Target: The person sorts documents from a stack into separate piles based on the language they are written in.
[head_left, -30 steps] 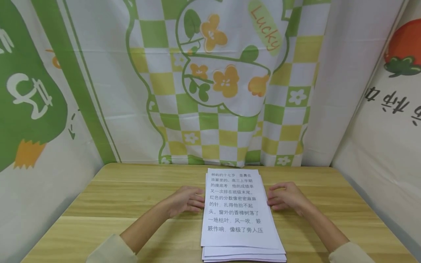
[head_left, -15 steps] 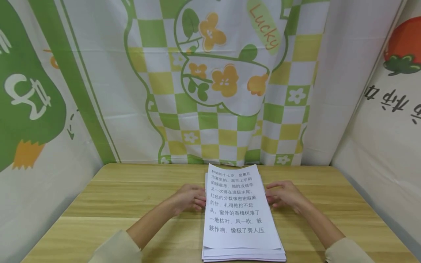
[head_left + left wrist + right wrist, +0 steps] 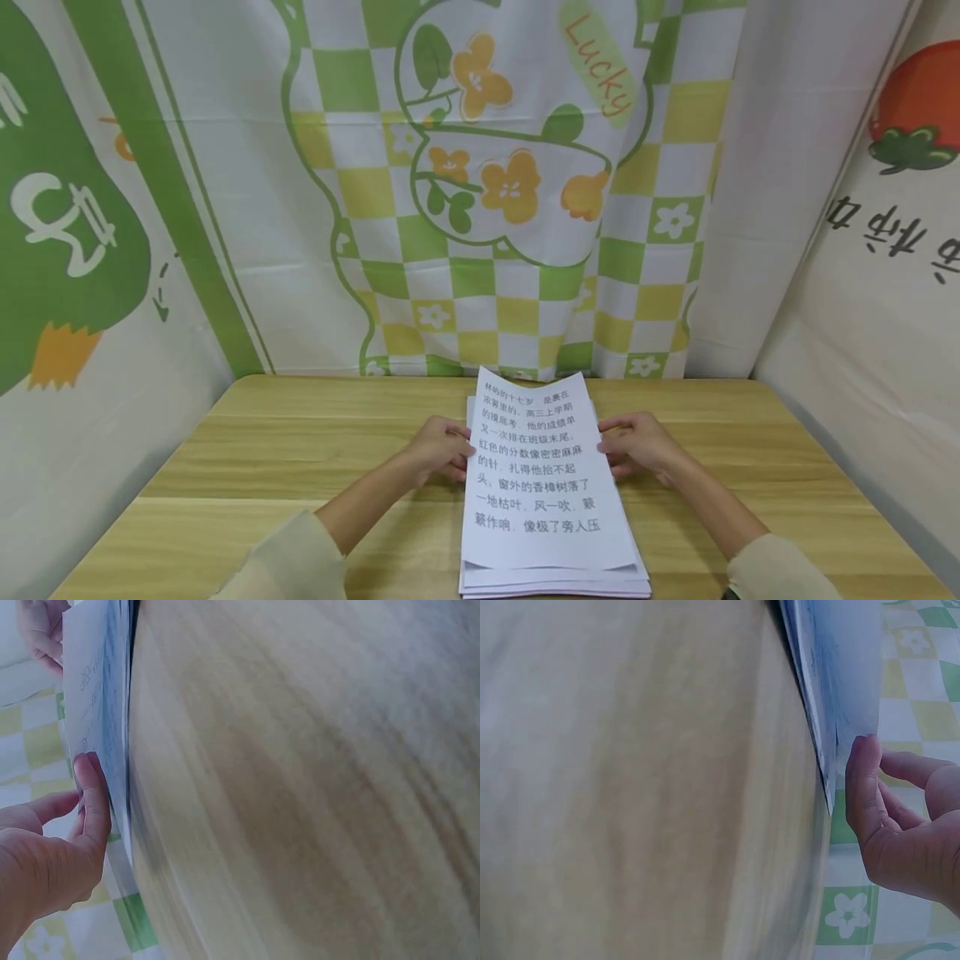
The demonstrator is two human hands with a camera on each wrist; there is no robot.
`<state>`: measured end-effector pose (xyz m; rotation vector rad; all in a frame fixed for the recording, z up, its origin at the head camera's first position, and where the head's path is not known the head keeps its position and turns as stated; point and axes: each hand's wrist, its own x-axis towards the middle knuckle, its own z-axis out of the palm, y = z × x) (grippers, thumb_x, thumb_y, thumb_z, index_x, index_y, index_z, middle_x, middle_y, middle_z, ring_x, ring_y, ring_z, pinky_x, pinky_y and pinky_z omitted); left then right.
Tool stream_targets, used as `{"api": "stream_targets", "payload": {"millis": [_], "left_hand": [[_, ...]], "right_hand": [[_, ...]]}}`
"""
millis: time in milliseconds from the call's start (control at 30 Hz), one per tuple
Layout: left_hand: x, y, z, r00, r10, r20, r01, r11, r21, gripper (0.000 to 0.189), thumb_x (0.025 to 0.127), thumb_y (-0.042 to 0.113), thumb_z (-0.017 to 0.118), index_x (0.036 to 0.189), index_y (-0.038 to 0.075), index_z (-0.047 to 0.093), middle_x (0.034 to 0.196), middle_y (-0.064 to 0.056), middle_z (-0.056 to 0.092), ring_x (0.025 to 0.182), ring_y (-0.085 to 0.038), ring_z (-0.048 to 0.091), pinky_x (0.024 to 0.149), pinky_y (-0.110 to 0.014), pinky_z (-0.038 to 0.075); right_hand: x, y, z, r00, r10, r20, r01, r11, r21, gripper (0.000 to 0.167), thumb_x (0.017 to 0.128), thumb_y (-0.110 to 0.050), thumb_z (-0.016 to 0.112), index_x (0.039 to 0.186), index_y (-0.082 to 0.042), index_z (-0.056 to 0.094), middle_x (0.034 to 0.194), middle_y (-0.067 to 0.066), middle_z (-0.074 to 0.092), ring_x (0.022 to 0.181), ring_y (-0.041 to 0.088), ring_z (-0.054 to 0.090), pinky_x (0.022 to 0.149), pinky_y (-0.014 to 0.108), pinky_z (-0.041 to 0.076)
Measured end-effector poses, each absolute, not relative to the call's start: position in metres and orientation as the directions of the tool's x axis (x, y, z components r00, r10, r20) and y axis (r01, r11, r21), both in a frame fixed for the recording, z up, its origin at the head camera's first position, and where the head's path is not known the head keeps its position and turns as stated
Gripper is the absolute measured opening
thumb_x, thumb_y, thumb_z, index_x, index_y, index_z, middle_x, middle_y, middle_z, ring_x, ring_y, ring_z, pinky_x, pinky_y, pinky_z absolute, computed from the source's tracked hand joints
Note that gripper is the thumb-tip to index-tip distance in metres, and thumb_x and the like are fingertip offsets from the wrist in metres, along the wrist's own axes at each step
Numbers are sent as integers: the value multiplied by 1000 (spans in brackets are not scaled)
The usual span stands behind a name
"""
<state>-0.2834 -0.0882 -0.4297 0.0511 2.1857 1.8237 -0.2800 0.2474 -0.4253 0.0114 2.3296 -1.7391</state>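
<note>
A printed sheet of paper (image 3: 536, 479) with rows of Chinese characters lies over a stack of paper (image 3: 558, 585) in the middle of the head view. Its far end bows upward, both far corners lifted off the stack. My left hand (image 3: 441, 450) pinches the sheet's left edge; the left wrist view has the fingertips (image 3: 88, 769) and thumb at that edge. On the opposite side, my right hand (image 3: 639, 446) pinches the right edge, as the right wrist view confirms with a fingertip (image 3: 865, 750) against the paper. Lower sheets stay flat underneath.
The wooden table (image 3: 315, 467) carries the stack near its front centre. Behind it hangs a patterned curtain (image 3: 510, 325) reaching the table's back edge. Printed cloth walls stand at the left (image 3: 180, 467) and right (image 3: 840, 358).
Both hands have moved inward from beside the stack to the top sheet's edges and now pinch them. The sheet's far end has risen and curved upward.
</note>
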Motion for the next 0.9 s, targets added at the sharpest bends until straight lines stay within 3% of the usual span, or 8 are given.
{"api": "stream_targets", "payload": {"millis": [400, 900], "left_hand": [[-282, -117, -413, -965, 172, -197, -167, 173, 971, 27, 91, -10, 62, 117, -14, 57, 88, -17, 71, 65, -19, 66, 55, -27, 60], [-282, -170, -394, -974, 158, -165, -122, 249, 961, 36, 94, -3, 61, 126, -17, 54, 88, -13, 75, 70, -19, 71, 60, -28, 63]], "right_hand": [[-283, 225, -413, -967, -180, -180, 135, 239, -962, 49, 92, 5, 67, 137, 15, 51, 103, 18, 68, 86, 23, 68, 73, 39, 67], [-295, 181, -408, -971, -176, -162, 137, 147, -980, 40, 92, 6, 68, 130, 11, 57, 101, 17, 70, 87, 25, 72, 75, 40, 67]]}}
